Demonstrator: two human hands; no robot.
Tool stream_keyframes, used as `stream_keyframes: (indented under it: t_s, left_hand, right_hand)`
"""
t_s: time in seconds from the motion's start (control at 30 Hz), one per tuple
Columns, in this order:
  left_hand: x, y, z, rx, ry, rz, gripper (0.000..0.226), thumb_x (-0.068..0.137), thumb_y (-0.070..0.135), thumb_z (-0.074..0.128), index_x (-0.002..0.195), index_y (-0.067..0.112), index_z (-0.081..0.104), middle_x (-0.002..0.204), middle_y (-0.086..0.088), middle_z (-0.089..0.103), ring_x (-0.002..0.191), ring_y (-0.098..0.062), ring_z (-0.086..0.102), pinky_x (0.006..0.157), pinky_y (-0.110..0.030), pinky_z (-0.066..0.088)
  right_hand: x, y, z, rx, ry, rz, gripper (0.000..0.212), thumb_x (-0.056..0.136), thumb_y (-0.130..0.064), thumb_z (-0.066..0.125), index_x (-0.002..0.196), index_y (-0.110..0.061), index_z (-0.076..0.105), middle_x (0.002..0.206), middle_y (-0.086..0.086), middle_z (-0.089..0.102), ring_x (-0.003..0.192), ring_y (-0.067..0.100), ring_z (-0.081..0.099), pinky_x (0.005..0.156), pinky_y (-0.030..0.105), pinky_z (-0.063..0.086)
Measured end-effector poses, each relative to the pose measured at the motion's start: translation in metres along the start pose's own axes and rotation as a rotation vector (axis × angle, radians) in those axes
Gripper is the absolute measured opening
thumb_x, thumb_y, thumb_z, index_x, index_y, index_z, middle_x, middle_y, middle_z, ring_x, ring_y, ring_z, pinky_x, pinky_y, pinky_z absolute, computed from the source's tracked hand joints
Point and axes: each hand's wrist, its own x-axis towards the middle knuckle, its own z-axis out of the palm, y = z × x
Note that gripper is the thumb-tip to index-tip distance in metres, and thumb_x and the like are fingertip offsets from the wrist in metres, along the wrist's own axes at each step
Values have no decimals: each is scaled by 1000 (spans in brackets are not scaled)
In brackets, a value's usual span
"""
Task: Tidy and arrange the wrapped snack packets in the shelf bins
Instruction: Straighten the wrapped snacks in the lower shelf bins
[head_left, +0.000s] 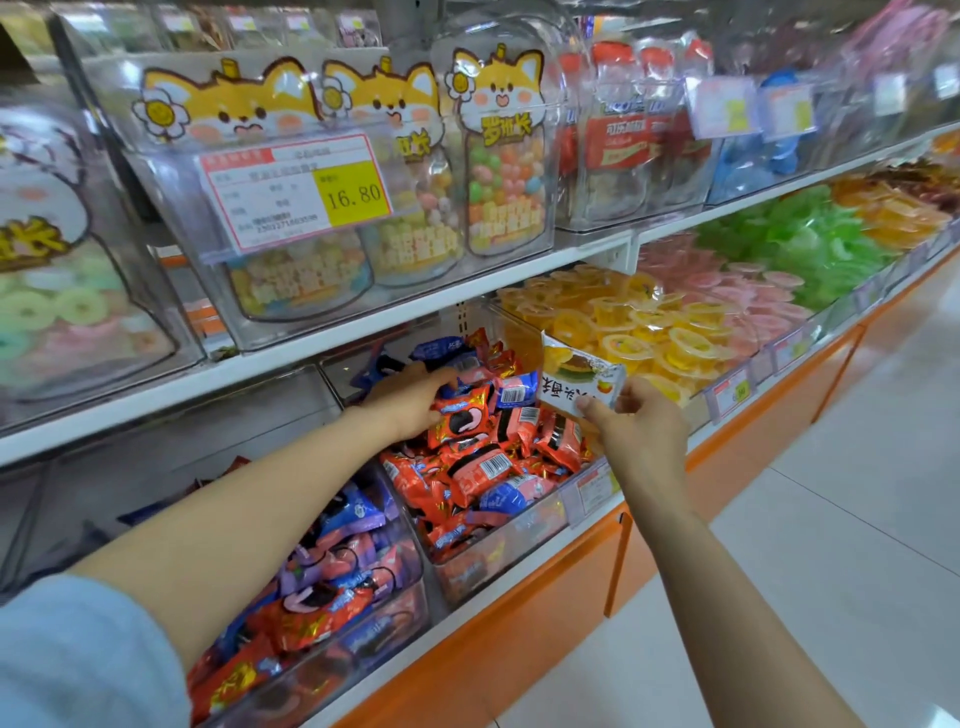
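price tag small print blurred; left hand fingers partly hidden under red packets.

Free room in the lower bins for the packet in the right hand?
Bare patch at the back of the red-packet bin, behind the left hand. Its front is heaped; the yellow jelly bin beside it is piled full.

Lower shelf: middle bin heaped with snack packets; left bin against its left wall, jelly cups past its right wall. Left hand grips one of the snack packets toward the bin's back left corner. Right hand holds a lone packet above its right wall. Upper shelf overhead carries jars; price tag in front of them.
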Motion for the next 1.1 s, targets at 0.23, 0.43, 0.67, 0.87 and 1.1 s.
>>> stream_keyframes:
  t_s: [0.23, 0.43, 0.67, 0.87, 1.1]
  left_hand:
    - [1, 18, -10, -516, -117, 174, 40, 83, 24, 69, 119, 15, 54, 114, -3, 59, 97, -15, 58, 87, -28, 46]
    - [9, -22, -23, -219, 227, -118, 60, 81, 33, 70, 130, 9, 46, 132, -9, 51, 119, -26, 49, 92, -29, 38]
    - [1, -35, -7, 62, -419, -122, 87, 74, 34, 77, 142, 9, 28, 130, -9, 53, 112, -26, 53, 91, -32, 44]
    - [-5, -32, -31, -115, -534, -22, 70, 77, 30, 76, 135, 17, 38, 128, -3, 45, 114, -24, 46, 87, -30, 44]
    - [-10, 4, -8, -187, -336, 4, 97, 75, 54, 68, 145, 8, 21, 146, -10, 36, 124, -25, 45, 99, -29, 40]
  right_hand:
    - [-2, -2, 2, -27, -11, 3, 37, 82, -26, 70, 62, -30, 40, 64, -7, 47, 69, 23, 53, 56, 30, 35]
    - [-5, -6, 1, -43, -16, -9, 42, 84, -23, 69, 61, -31, 35, 61, -11, 40, 59, 13, 42, 51, 27, 27]
    - [-10, -10, 2, -25, -34, -23, 44, 84, -19, 68, 60, -33, 34, 59, -13, 41, 57, 10, 42, 51, 27, 27]
    - [-11, -10, 3, -24, -50, -33, 42, 84, -19, 69, 60, -27, 35, 58, -8, 37, 53, 9, 35, 50, 28, 25]
    - [-11, -8, 8, 1, -65, -49, 42, 83, -18, 69, 59, -28, 37, 57, -10, 36, 54, 10, 35, 51, 30, 26]
